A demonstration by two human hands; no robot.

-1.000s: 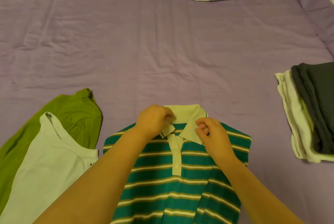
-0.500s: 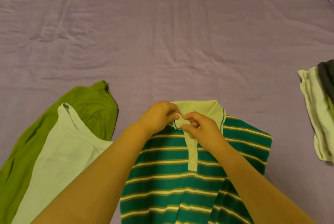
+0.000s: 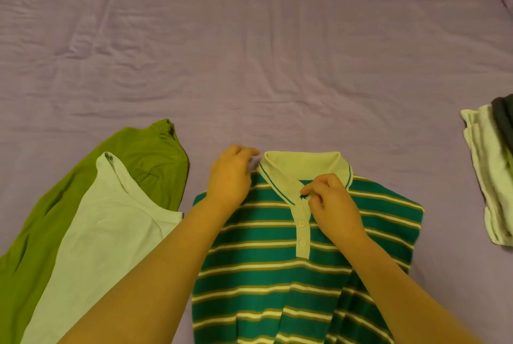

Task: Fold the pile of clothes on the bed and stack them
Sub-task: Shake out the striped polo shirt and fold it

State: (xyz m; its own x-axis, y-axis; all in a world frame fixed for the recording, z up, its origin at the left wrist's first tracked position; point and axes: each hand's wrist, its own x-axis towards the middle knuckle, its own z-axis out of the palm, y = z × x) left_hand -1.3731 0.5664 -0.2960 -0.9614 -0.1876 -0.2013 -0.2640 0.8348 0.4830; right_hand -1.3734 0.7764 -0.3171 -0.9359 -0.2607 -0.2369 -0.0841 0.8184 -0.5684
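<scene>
Near the bed's (image 3: 249, 52) front edge the striped polo (image 3: 277, 274) is lying flat. Right hand (image 3: 330, 205) is pinching the collar tip; left hand (image 3: 230, 177) is resting loose-fingered on the shoulder. Soft, light knit, probably floppy, so I'd be grabbing shoulders or hem.
</scene>
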